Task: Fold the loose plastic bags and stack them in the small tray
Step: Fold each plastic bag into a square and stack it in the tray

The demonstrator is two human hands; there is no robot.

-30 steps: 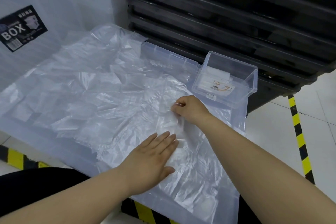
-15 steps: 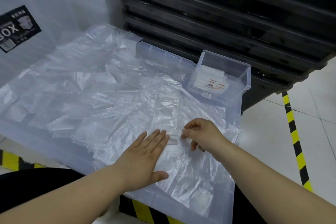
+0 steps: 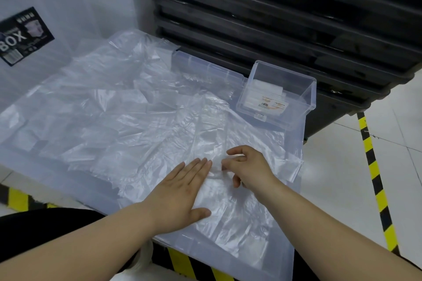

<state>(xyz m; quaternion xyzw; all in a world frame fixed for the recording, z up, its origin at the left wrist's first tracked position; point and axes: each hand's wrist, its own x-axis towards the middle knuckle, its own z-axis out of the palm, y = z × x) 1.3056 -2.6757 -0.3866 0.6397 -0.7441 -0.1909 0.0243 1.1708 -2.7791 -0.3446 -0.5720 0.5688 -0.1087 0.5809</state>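
Folding seems underway: left hand [image 3: 182,191] presses the thin clear plastic bag [image 3: 233,212] flat; right hand [image 3: 249,166] pinches its edge; next, likely crease it, then the small clear plastic tray [image 3: 311,98].

Site: looking like a warehouse or stockroom. Yellow-black hazard tape [image 3: 374,173] is running across the white tile floor [image 3: 338,157]; stacked black crates [image 3: 274,18] are standing behind; a "BOX"-labelled bin [image 3: 25,36] is sitting left.

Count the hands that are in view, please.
2. The left hand presses flat on the plastic bags near the middle; the right hand beside it appears to pinch a bag's edge. None hidden.
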